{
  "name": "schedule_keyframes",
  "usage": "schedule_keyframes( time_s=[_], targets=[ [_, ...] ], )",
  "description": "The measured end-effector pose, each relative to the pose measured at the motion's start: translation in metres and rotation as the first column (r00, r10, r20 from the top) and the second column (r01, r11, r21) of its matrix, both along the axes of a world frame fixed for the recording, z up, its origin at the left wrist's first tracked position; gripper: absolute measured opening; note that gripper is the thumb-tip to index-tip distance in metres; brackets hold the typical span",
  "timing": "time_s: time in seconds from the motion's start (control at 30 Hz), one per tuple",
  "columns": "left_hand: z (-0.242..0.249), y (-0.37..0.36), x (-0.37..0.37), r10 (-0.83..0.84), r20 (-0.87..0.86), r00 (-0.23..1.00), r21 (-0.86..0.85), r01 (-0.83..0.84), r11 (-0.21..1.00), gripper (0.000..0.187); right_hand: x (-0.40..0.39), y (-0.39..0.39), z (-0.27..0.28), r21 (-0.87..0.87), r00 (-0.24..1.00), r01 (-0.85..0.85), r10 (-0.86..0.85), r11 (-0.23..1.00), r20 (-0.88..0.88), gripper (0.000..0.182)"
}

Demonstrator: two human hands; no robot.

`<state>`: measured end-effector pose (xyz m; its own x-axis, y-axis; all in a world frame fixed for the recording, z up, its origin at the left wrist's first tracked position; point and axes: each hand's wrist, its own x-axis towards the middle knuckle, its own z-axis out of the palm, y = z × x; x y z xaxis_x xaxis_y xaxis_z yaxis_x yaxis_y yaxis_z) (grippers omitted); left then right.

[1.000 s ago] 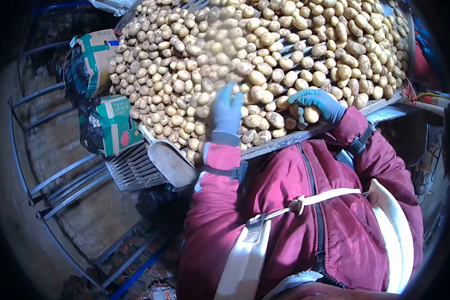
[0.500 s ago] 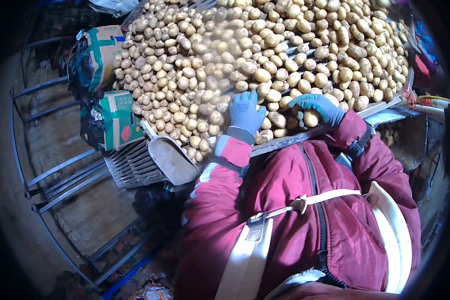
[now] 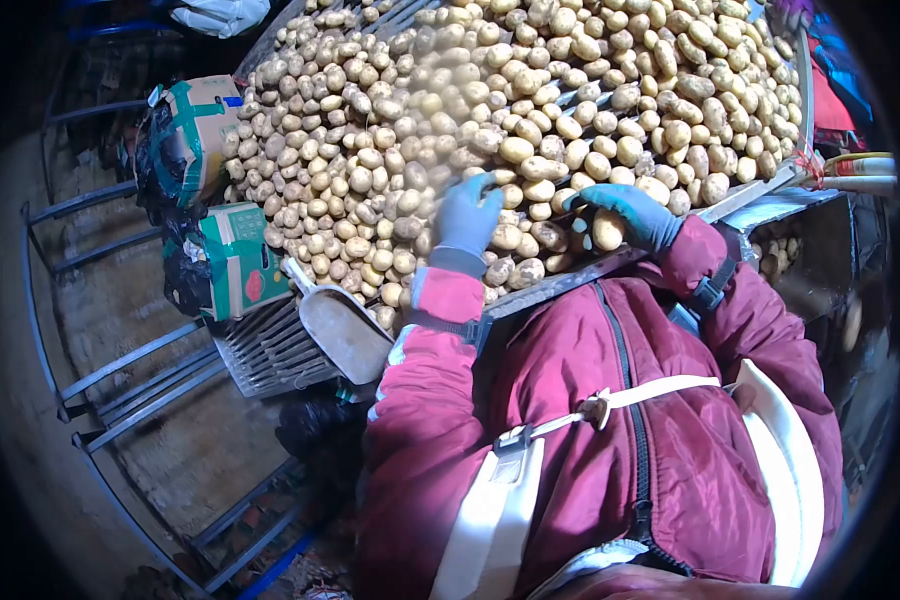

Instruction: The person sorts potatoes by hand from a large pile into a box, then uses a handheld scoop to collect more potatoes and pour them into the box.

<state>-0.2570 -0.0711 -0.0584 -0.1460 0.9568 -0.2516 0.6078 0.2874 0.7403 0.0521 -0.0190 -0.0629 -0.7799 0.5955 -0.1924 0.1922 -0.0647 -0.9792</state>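
Note:
A wide heap of potatoes (image 3: 370, 160) covers the slatted sorting table, whose metal front edge (image 3: 570, 283) runs before my body. My left hand (image 3: 467, 215), in a blue-grey glove, rests on the potatoes left of centre. Its fingers are bent, and whatever they may hold is hidden. To the right, my gloved right hand (image 3: 630, 213) is curled over potatoes near the front edge. A pale potato (image 3: 607, 230) shows right under its fingers, against the palm side.
A metal scoop (image 3: 340, 325) lies on a slatted rack (image 3: 270, 350) at the left. Two taped cartons (image 3: 200, 130) stand beyond it. Metal frames fill the far left. A bin (image 3: 815, 250) is at the right. Another person's gloved hand (image 3: 795, 12) shows at the top right.
My left hand has shifted slightly left, and its fingers are more bent. The right hand stays near the same potatoes. One potato appears in mid-air at the right. The view has turned a little.

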Motion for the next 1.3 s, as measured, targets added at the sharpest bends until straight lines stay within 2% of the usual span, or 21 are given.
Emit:
schedule_keyframes(
  time_s=[0.1, 0.2, 0.27, 0.3, 0.33, 0.4, 0.47, 0.57, 0.63, 0.67, 0.7, 0.77, 0.9, 0.97, 1.07, 1.1, 1.17, 1.2, 1.23, 1.27, 1.3],
  targets=[
    [-0.012, -0.010, 0.017, -0.246, -0.638, 0.730, 0.069, 0.372, 0.926, 0.055, -0.002, -0.008, -0.002, -0.010, 1.000, -0.001, 0.001, 1.000, -0.021, 0.043],
    [-0.016, -0.002, 0.019, -0.218, -0.683, 0.697, 0.024, 0.320, 0.947, 0.057, -0.008, -0.008, 0.004, 0.316, 0.998, -0.067, 0.065, 0.946, 0.016, 0.037],
    [-0.012, 0.003, 0.007, -0.144, -0.289, 0.946, -0.160, 0.100, 0.982, 0.056, -0.009, -0.013, -0.003, 0.405, 0.999, -0.029, 0.039, 0.914, -0.016, 0.033],
    [-0.006, 0.002, 0.005, -0.147, -0.289, 0.946, -0.163, 0.103, 0.981, 0.056, -0.010, -0.014, 0.004, -0.004, 0.999, 0.045, -0.045, 0.999, -0.030, 0.033],
    [0.006, 0.002, 0.007, 0.036, 0.113, 0.993, -0.092, -0.026, 0.995, 0.050, -0.010, -0.016, 0.010, -0.409, 0.992, 0.113, -0.128, 0.905, -0.008, 0.032],
    [0.035, 0.002, 0.017, 0.278, 0.628, 0.727, -0.158, -0.230, 0.960, 0.028, -0.012, -0.019, 0.013, -0.580, 0.977, 0.173, -0.211, 0.796, 0.002, 0.036],
    [0.034, -0.004, 0.023, 0.273, 0.654, 0.705, -0.177, -0.208, 0.962, 0.028, -0.013, -0.018, 0.011, -0.661, 0.970, 0.156, -0.238, 0.734, -0.036, 0.040],
    [0.046, -0.005, 0.036, 0.311, 0.653, 0.691, -0.279, -0.162, 0.946, 0.033, -0.018, -0.020, 0.005, -0.267, 0.978, 0.110, -0.151, 0.957, -0.141, 0.038],
    [0.034, -0.005, 0.033, 0.283, 0.691, 0.665, -0.169, -0.233, 0.958, 0.035, -0.020, -0.020, 0.017, -0.594, 0.970, 0.104, -0.214, 0.798, -0.116, 0.038],
    [0.032, -0.006, 0.021, 0.238, 0.663, 0.710, -0.124, -0.209, 0.970, 0.037, -0.015, -0.020, 0.010, -0.326, 0.989, 0.091, -0.122, 0.941, -0.078, 0.039],
    [0.036, -0.006, 0.015, 0.253, 0.640, 0.726, -0.108, -0.241, 0.964, 0.039, -0.017, -0.021, 0.015, -0.651, 0.962, 0.160, -0.265, 0.742, -0.066, 0.040],
    [0.030, -0.010, -0.016, 0.265, 0.633, 0.727, -0.115, -0.250, 0.961, 0.041, -0.009, -0.024, -0.005, -0.614, 0.952, 0.195, -0.298, 0.765, -0.069, 0.040],
    [0.037, -0.005, -0.101, 0.276, -0.011, 0.961, 0.143, -0.272, 0.952, 0.046, 0.005, -0.024, 0.008, -0.656, 0.951, 0.183, -0.300, 0.732, -0.069, 0.040],
    [0.050, 0.004, -0.125, 0.483, 0.195, 0.854, 0.140, -0.511, 0.848, 0.057, 0.013, -0.022, 0.002, -0.611, 0.957, 0.178, -0.281, 0.772, -0.076, 0.038],
    [0.020, 0.014, -0.174, 0.527, 0.177, 0.831, 0.095, -0.547, 0.832, 0.072, 0.020, -0.024, 0.014, 0.110, 0.993, 0.087, -0.078, 0.990, -0.085, 0.037],
    [0.023, 0.022, -0.165, 0.525, 0.179, 0.832, 0.092, -0.545, 0.833, 0.072, 0.021, -0.024, 0.017, 0.109, 0.993, 0.089, -0.080, 0.990, -0.082, 0.037],
    [0.030, 0.037, -0.133, 0.360, -0.438, 0.824, -0.035, -0.415, 0.909, 0.077, 0.021, -0.022, 0.019, 0.243, 0.997, 0.079, -0.072, 0.967, -0.037, 0.045],
    [-0.011, 0.037, -0.143, 0.416, -0.391, 0.821, 0.143, -0.393, 0.909, 0.078, 0.020, -0.020, 0.017, 0.242, 0.997, 0.071, -0.065, 0.968, -0.035, 0.045],
    [0.021, 0.041, -0.114, 0.389, -0.375, 0.841, 0.004, -0.418, 0.908, 0.072, 0.017, -0.016, 0.013, -0.364, 0.976, 0.162, -0.204, 0.917, -0.079, 0.050],
    [-0.028, 0.041, -0.134, 0.286, -0.310, 0.907, 0.116, -0.263, 0.958, 0.066, 0.013, -0.014, 0.006, -0.839, 0.941, 0.158, -0.338, 0.521, -0.033, 0.056],
    [-0.023, 0.039, -0.108, 0.272, -0.422, 0.865, 0.196, -0.206, 0.959, 0.058, 0.008, -0.014, -0.002, -0.841, 0.943, 0.148, -0.329, 0.520, -0.037, 0.056]
  ],
)
